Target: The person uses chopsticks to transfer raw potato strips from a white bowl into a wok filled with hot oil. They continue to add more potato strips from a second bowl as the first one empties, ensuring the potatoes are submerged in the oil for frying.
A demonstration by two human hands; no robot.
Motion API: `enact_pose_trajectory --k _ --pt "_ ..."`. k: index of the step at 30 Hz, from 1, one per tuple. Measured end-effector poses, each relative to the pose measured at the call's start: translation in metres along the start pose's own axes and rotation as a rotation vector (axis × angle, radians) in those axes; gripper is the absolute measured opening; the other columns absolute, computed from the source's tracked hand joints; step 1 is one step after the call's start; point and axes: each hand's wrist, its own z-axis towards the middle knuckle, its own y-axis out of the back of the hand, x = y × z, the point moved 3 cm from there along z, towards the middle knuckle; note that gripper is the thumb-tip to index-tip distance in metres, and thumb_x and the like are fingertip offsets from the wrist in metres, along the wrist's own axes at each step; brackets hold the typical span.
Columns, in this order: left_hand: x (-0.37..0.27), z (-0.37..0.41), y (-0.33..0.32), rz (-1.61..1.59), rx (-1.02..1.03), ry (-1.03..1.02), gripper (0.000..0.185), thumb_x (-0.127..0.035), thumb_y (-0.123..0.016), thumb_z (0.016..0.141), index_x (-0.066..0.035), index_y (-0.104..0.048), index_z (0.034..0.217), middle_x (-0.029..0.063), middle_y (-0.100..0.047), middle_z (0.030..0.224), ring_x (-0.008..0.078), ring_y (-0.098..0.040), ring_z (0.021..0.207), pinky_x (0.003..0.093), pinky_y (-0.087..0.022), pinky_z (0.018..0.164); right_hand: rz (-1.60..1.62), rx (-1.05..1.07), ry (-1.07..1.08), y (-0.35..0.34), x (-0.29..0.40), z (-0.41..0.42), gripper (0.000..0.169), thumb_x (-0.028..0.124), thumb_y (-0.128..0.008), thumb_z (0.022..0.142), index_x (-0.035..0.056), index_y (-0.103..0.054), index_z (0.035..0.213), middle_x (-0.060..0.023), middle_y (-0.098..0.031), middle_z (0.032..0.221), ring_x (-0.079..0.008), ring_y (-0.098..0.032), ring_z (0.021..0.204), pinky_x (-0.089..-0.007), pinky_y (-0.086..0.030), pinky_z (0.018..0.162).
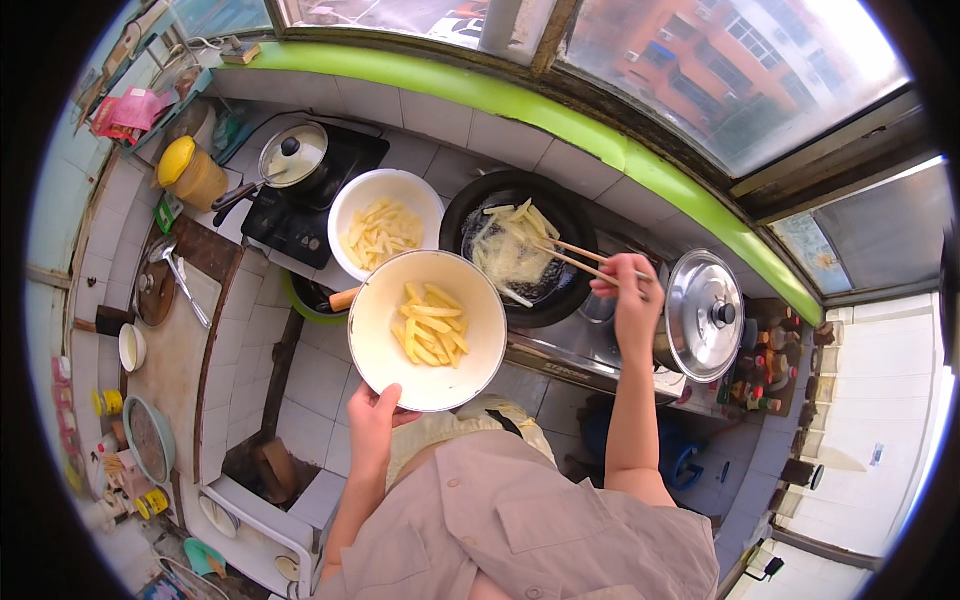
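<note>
My left hand (pixel 381 414) grips the near rim of a cream enamel bowl (pixel 375 360). Golden potato strips (pixel 431 322) lie in a heap inside it. Wooden chopsticks (pixel 581 259) are held in my right hand (pixel 631 289), their tips down among paler potato strips (pixel 517 232). Those strips sit in bubbling oil in a black wok (pixel 480 196) on the gas stove (pixel 581 356). Just left of the wok stands a white bowl (pixel 341 202) holding pale cut potato strips (pixel 384 231). The cream bowl overlaps part of its near rim.
A lidded saucepan (pixel 296 161) stands on a black induction cooker (pixel 285 225) at the back left. To my right is a pot with a steel lid (pixel 701 315), near several condiment bottles (pixel 772 360). A ladle (pixel 180 274) lies on the left counter (pixel 161 360). Windows run behind the stove.
</note>
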Motion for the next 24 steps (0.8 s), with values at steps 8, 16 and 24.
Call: enact_pose_trajectory --k 8,16,24 --pt "0.000 -0.006 0.011 0.001 -0.049 0.009 0.032 -0.011 -0.055 0.088 0.011 -0.051 0.111 0.0162 -0.064 0.097 0.0203 -0.068 0.075 0.0282 -0.060 0.062 -0.292 0.193 0.089 -0.042 -0.081 0.028 0.017 0.016 -0.054 0.097 0.0002 -0.061 0.096 -0.0059 -0.065 0.084 -0.0114 -0.063 0.069 -0.0242 -0.051 0.061" --pt "0.003 -0.010 0.018 -0.016 -0.063 -0.002 0.034 -0.012 -0.057 0.088 0.011 -0.051 0.111 0.0169 -0.064 0.097 0.0208 -0.068 0.076 0.0289 -0.060 0.063 0.097 0.051 -0.033 -0.027 -0.099 0.054 0.024 0.021 -0.051 0.099 -0.0008 -0.061 0.094 -0.0067 -0.064 0.085 -0.0143 -0.065 0.072 -0.0243 -0.054 0.066" --pt "0.002 -0.010 0.020 0.001 -0.055 -0.008 0.037 -0.014 -0.057 0.088 0.012 -0.050 0.113 0.0169 -0.063 0.098 0.0206 -0.067 0.077 0.0295 -0.059 0.064 -0.106 0.095 -0.033 -0.029 -0.068 0.042 0.022 0.021 -0.052 0.098 0.0014 -0.062 0.095 -0.0042 -0.064 0.082 -0.0097 -0.062 0.066 -0.0215 -0.048 0.055"
